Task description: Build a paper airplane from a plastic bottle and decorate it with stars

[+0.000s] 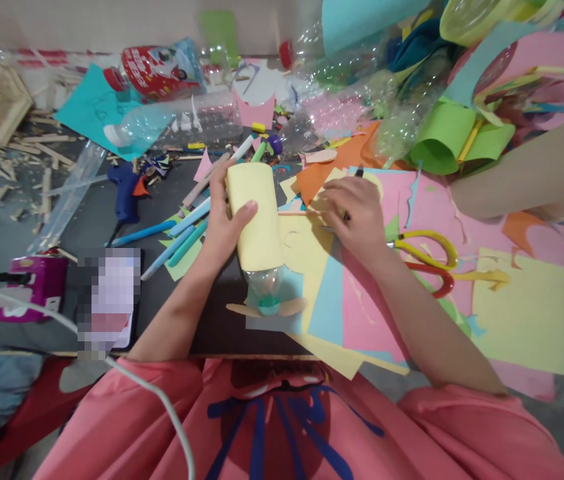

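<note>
My left hand (225, 223) is wrapped round a plastic bottle (265, 283) covered in a pale yellow paper sleeve (257, 223). The bottle's green cap (269, 306) points toward me, against a light brown paper strip (242, 309). My right hand (355, 217) is closed on what looks like a black pen (359, 172), mostly hidden by the fingers. A thin stick-like strip (295, 213) lies between my right fingertips and the bottle. Beneath both hands are yellow and blue paper pieces (325, 307). Yellow-and-red handled scissors (429, 247) rest by my right wrist.
At left are a blue glue gun (125, 193), a phone (112, 300), a purple box (32, 287) and a white cable (162, 400). Markers (182, 243) lie beside my left hand. Plastic bottles (177, 123) and paper scraps fill the back. Another person's arm (527, 167) reaches in from the right.
</note>
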The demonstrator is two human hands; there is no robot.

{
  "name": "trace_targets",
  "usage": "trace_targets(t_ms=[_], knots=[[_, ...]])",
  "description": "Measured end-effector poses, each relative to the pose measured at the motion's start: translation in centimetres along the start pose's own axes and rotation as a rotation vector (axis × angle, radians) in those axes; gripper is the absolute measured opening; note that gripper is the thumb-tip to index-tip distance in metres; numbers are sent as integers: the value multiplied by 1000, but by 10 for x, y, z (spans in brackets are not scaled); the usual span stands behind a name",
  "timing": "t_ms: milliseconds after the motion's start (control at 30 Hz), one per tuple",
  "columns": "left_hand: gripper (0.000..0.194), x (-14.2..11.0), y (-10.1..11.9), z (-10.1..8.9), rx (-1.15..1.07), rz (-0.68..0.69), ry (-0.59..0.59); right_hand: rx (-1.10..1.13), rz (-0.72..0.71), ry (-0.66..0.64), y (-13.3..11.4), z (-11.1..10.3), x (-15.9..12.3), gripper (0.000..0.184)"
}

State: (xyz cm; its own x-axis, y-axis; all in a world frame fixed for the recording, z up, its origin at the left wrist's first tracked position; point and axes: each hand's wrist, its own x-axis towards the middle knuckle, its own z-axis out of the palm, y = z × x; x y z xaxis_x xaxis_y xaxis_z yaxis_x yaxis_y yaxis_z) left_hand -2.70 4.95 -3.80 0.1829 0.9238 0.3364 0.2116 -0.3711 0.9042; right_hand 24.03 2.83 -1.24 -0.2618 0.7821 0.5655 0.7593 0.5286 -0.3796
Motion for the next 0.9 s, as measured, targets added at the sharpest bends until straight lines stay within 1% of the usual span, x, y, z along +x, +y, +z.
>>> trace_targets(t_ms=[67,167,233,300,367,433,533,600,667,733,800,833,900], knots=[[73,-3,3,0,-28,-37,-35,13,-43,-104,-7,6,-1,22],[69,-5,2,1,-2,-57,-42,28,45,-168,-7,10,0,23],[64,-6,-1,2,36,-33,-23,65,120,-180,-3,9,0,23],[59,-6,-4,3,78,-3,11,113,174,-163,1,6,0,23],[55,-5,-6,4,107,9,43,137,207,-136,4,4,0,24],[54,-3,-7,6,122,10,59,113,226,-121,8,6,3,26],[52,1,-8,7,153,10,64,46,235,-115,17,18,12,30],[48,3,-7,8,167,21,69,34,218,-136,26,28,21,31],[47,2,-4,8,160,76,65,40,201,-179,34,36,31,30],[47,0,2,9,144,153,16,44,223,-209,39,38,38,29],[47,-3,9,11,143,191,-68,74,253,-196,33,32,41,28],[47,-3,13,12,147,184,-101,109,266,-169,27,26,41,28],[45,-3,18,15,158,139,-119,245,294,-84,8,14,37,27]])
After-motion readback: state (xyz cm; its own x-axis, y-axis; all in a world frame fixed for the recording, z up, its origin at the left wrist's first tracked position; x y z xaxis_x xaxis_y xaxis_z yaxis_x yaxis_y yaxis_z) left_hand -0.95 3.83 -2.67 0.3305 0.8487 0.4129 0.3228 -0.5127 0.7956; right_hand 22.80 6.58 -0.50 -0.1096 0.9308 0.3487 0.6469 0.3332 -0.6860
